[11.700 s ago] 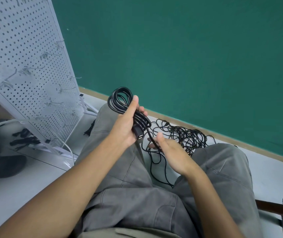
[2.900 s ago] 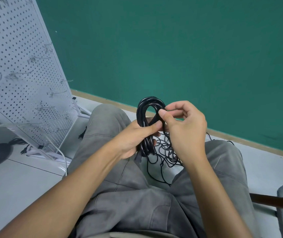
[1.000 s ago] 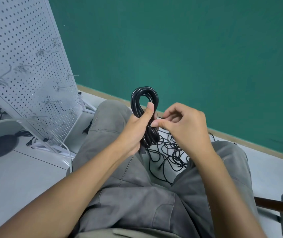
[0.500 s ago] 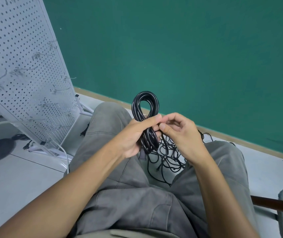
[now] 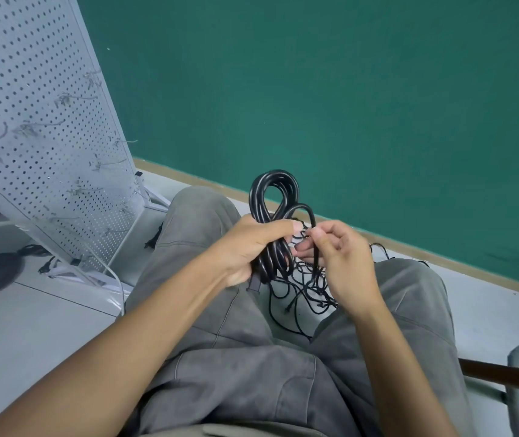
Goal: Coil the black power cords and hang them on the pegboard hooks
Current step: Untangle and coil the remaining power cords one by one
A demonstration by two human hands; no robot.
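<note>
Looping above left grip (image 5: 253, 244): coiled cord (image 5: 272, 197)

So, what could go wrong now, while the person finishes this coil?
The left hand grips the coiled cord only at its waist, so the top loops may spring apart. The right hand pinches a free loop that could slip out. The loose cords on the floor may snag the hanging tail.

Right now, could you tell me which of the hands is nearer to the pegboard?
Left. The left hand grips the coiled cord on the pegboard side; the right hand is farther away.
</note>
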